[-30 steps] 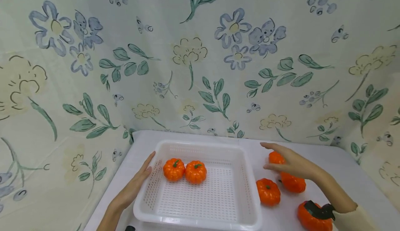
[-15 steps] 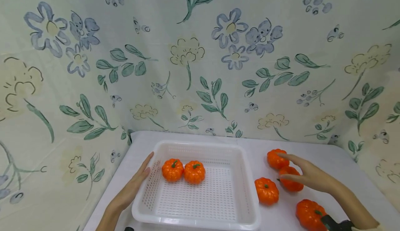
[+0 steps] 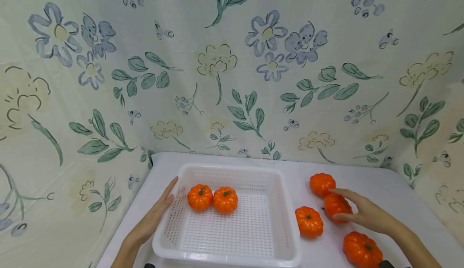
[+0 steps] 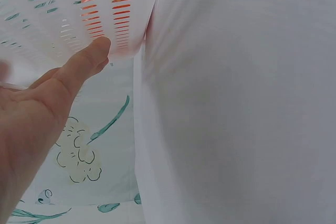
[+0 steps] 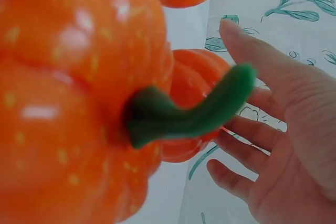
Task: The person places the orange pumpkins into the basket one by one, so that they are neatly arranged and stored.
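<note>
In the head view, a white perforated plastic basket [image 3: 228, 256] holds two small orange toy pumpkins [image 3: 200, 198] with green stems. My left hand [image 3: 150, 221] rests along the basket's left side, fingers extended; the left wrist view has the thumb [image 4: 97, 51] against the slotted wall. My right hand [image 3: 366, 211] is around the right side of an orange pumpkin [image 3: 335, 207] on the table, its thumb and fingers spread. In the right wrist view a gap shows between the thumb [image 5: 247, 43] and that pumpkin [image 5: 191, 77]; contact by the other fingers is unclear.
More pumpkins lie near it: one behind [image 3: 322, 184], one beside the basket's right wall [image 3: 309, 222], one closer to me [image 3: 362, 248], which looms large in the right wrist view. A white cloth covers the table [image 3: 275, 164]. Floral curtains [image 3: 232, 79] stand behind and at the sides.
My right hand has moved right and toward me, from over the rear pumpkin to the one in front of it. The left hand stays at the basket, and the pumpkins stay in place.
</note>
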The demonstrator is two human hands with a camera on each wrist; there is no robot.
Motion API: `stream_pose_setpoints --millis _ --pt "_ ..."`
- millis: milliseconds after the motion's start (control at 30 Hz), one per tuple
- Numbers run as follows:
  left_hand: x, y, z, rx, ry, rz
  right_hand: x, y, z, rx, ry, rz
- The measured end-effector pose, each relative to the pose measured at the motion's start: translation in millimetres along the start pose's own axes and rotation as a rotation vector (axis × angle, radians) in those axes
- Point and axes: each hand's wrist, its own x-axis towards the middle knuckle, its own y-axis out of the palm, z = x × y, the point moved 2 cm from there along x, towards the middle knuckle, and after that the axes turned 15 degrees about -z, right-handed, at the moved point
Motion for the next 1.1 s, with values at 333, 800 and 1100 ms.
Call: stream_pose_setpoints --millis 333,800,1100 --pt "0.2 -0.2 0.1 0.013 -0.005 0.010 7 6 -6 -0.041 0.007 -0.008" --pt "-0.9 -0.6 -0.6 0.019 0.007 0.006 9 7 -9 0.039 0.022 -0.012" --pt "-0.2 0.3 1.0 0.023 0.006 -0.007 0 12 -18 0.182 0.144 0.055"
